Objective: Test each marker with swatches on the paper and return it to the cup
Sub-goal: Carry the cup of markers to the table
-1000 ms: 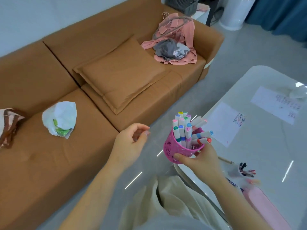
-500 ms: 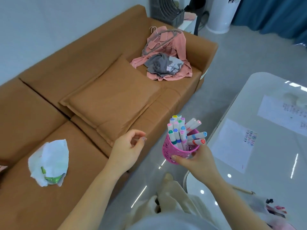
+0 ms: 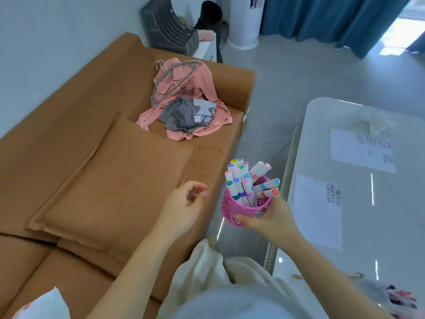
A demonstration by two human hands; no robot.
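The pink cup (image 3: 239, 211) is held in the air just off the left edge of the desk (image 3: 391, 226), over the floor between desk and sofa (image 3: 69, 139). The right hand (image 3: 273, 218) grips its lower wall, thumb across the front and fingers round the far side. The left hand (image 3: 181, 208) hangs just beside the cup without touching it, holding nothing, its fingers loosely curled. The step in hand looks like bringing the cup to the desk or picking out a first marker. It would go best with the cup held upright and gripped low, because several markers lean outward over the rim. Any marker should be drawn straight up by its cap end so it does not drag its neighbours along. The cup is a perforated plastic basket packed with white-bodied markers (image 3: 240, 180), each with a coloured cap and band. Most stand upright, while a few tilt right, among them a red-capped one (image 3: 269, 193) lying lowest. On the desk, the nearer paper (image 3: 315, 217) already carries rows of coloured swatches, and a second sheet (image 3: 361, 148) lies farther off.
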